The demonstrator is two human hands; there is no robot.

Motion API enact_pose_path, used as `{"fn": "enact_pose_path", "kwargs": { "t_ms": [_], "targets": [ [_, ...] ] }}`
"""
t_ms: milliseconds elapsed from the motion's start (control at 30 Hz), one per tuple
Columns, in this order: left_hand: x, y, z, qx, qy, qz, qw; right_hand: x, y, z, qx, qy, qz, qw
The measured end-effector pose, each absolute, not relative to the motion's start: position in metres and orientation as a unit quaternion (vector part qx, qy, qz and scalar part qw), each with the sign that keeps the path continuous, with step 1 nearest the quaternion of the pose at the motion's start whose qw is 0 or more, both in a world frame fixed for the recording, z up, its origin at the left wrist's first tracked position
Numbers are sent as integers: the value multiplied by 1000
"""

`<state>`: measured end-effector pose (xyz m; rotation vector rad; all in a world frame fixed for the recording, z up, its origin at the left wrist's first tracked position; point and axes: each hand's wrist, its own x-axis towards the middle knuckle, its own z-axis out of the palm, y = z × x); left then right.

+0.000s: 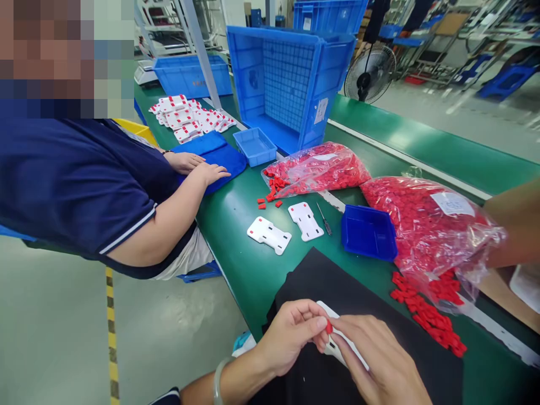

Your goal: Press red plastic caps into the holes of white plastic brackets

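Observation:
Close to the front of the bench, my left hand (291,332) and my right hand (382,357) meet fingertip to fingertip. A small red plastic piece (329,327) is pinched between them, and both hands are closed on it. Just below the fingers is a white plastic plate (336,350) with a dark slot, largely covered by my right hand. Under it spreads a black cloth (314,281). Two more white plates, one at the left (269,235) and one beside it (305,221), lie farther out, each with a red piece at a corner.
Loose red pieces (428,315) spill from a clear bag (426,225) at right; another bag (320,169) lies behind. A dark blue tray (368,232) and a screwdriver (324,220) are near. At left a co-worker's hands (206,171) rest on blue cloth. A large crate (318,90) stands behind.

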<state>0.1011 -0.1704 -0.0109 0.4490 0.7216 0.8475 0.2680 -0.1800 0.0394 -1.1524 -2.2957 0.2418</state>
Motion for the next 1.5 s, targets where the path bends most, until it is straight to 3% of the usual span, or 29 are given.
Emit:
{"fn": "enact_pose_path", "kwargs": {
  "t_ms": [133, 333, 500, 667, 767, 867, 1033, 1200, 1500],
  "targets": [
    [101, -169, -16, 208, 342, 394, 827, 265, -175, 39, -383, -887, 14, 257],
    [95, -166, -14, 327, 367, 403, 772, 276, -154, 43, -392, -895, 17, 214],
    [84, -163, -13, 618, 436, 352, 551, 336, -80, 41, -492, -857, -52, 142],
    [101, -167, -43, 855, 313, 279, 304, 375, -4, 16, -488, -870, -73, 14],
    [130, -178, -63, 889, 309, 323, 102, 377, 17, 0, -478, -875, -70, -29],
    [155, -186, -74, 882, 318, 349, 4, 378, 23, -9, -477, -874, -69, -56],
    [169, -189, -87, 904, 295, 309, -26, 382, 23, -12, -473, -875, -68, -75],
    [166, -185, -87, 944, 228, 237, 15, 380, 20, -12, -478, -873, -64, -72],
    [132, -153, -6, 902, 220, 338, 152, 386, 11, 3, -530, -847, -30, 9]
  ]
}}
